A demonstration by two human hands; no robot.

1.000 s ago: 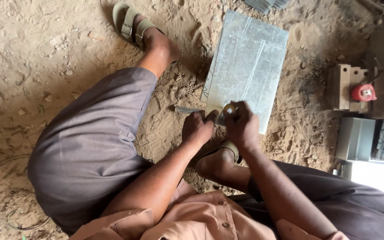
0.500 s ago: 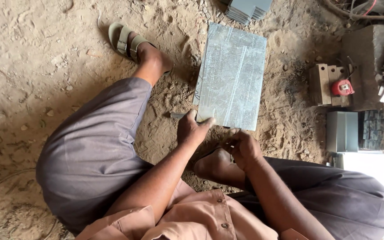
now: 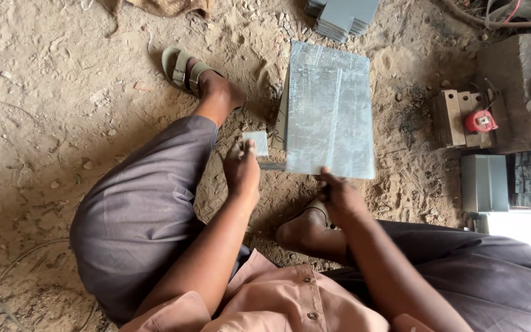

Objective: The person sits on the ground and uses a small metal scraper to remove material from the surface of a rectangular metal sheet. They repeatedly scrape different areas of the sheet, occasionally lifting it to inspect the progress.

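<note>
A large grey metal sheet (image 3: 330, 110) lies tilted over the dirt in front of me. My right hand (image 3: 339, 195) grips its near edge, thumb on top. My left hand (image 3: 242, 171) is just left of the sheet's near-left corner, fingers pinched on a small square metal piece (image 3: 256, 142). A thin dark object (image 3: 271, 166) pokes out between that hand and the sheet; what it is I cannot tell. I sit on the ground with my left knee raised under the left arm.
My sandalled left foot (image 3: 185, 69) rests beyond the knee; the other foot (image 3: 307, 230) is tucked under the sheet's near edge. A stack of grey sheets (image 3: 339, 15) lies ahead. On the right are a wooden block (image 3: 453, 117) bearing a red tape measure (image 3: 479, 121) and a grey metal box (image 3: 483, 182).
My right hand left the spot beside my left hand and now grips the sheet's near edge. The left hand now has the small metal piece raised at its fingertips.
</note>
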